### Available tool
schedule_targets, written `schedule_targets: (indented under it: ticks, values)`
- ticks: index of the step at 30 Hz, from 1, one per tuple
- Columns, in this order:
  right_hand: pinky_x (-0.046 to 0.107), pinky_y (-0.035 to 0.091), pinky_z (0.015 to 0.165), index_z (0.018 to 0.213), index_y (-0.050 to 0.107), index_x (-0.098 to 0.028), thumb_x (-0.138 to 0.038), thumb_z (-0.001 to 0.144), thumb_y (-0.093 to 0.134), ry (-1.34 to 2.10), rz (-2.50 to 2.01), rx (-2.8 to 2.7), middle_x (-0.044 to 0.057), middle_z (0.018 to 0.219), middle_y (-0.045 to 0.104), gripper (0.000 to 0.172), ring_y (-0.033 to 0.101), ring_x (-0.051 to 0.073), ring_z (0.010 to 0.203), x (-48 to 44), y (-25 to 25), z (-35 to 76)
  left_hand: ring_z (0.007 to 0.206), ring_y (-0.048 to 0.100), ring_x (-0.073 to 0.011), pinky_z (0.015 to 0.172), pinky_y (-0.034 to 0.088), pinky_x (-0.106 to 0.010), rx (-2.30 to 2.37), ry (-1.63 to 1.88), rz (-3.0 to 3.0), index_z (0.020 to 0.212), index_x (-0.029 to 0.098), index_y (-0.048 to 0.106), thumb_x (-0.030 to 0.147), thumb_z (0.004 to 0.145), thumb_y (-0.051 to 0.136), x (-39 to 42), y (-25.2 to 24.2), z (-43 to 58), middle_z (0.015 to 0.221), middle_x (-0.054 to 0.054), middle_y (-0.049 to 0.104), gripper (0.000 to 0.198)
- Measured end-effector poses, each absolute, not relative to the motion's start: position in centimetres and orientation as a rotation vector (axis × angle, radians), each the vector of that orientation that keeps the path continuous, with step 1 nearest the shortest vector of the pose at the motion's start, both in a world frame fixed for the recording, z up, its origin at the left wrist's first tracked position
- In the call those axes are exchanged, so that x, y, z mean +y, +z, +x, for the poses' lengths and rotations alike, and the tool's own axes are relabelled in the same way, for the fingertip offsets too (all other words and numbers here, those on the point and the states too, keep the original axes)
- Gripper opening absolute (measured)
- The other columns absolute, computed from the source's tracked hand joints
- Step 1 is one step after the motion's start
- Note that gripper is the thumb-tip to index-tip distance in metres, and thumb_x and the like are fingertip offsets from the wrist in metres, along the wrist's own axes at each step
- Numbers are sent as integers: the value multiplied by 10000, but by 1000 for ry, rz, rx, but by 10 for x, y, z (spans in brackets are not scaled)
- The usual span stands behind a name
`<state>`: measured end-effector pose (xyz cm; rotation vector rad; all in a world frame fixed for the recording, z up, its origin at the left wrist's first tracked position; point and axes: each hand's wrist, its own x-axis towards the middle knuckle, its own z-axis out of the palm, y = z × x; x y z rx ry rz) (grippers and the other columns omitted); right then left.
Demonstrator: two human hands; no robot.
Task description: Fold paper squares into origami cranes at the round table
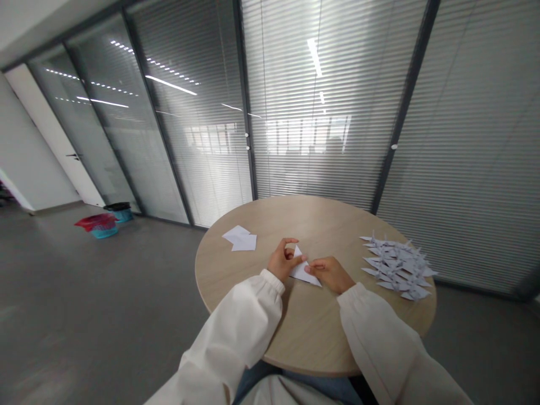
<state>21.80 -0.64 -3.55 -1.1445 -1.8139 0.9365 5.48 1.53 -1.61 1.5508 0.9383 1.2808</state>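
A white sheet of paper (304, 274), folded into a triangle, lies on the round wooden table in front of me. My left hand (283, 260) is at its left side, thumb laid across the paper and index finger arched above its upper corner. On the right edge, my right hand (331, 272) pinches the paper between thumb and fingers. Part of the triangle is covered by my fingers. To the right sits a cluster of folded white paper cranes (399, 267). A few flat white paper squares (243, 242) overlap at the left of the table.
The round table (312, 343) has a pale wood top. Behind it runs a glass partition with blinds (312, 163). Two blue bins, one with a red liner (98, 225) and one with a black liner (120, 211), stand on the grey floor at the left.
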Motion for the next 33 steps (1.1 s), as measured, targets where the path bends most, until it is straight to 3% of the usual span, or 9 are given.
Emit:
schedule_targets:
  ticks: [4,9,20,28,33]
  values:
    - [231,408,532,721,710,-133,-473,733,573,928,-1136,-1823,21,625,645,367,562,152,578,-8,-34,218,419,387,-42,424,233,-159,941,1227,1527,996,165,523,295,480,782,15,-19,54,481,102,454,591]
    - [214,362,487,685,698,-122,-488,743,560,971,-1140,-1847,-3,560,597,396,514,120,514,-9,-29,218,393,376,-42,404,220,-158,998,1293,1529,963,168,522,282,523,751,19,-21,52,461,108,441,509]
    - [253,439,580,813,708,-101,-505,762,539,1018,-1086,-1843,66,718,704,442,633,198,653,-8,-32,218,454,464,-67,431,332,-176,959,1301,1398,667,119,571,290,494,752,21,-16,54,532,29,551,304]
    - [267,442,651,711,717,-136,-492,803,490,898,-1127,-1929,72,698,714,432,640,194,656,-15,-21,219,500,527,-94,473,400,-196,947,1407,1300,670,115,600,313,470,774,25,-15,50,581,-8,605,331]
    - [288,451,694,782,709,-128,-489,801,493,984,-1094,-1858,78,779,719,422,649,214,734,-15,-22,217,496,527,-90,465,399,-191,941,1421,1274,679,113,602,339,465,780,25,-15,49,588,-4,611,359]
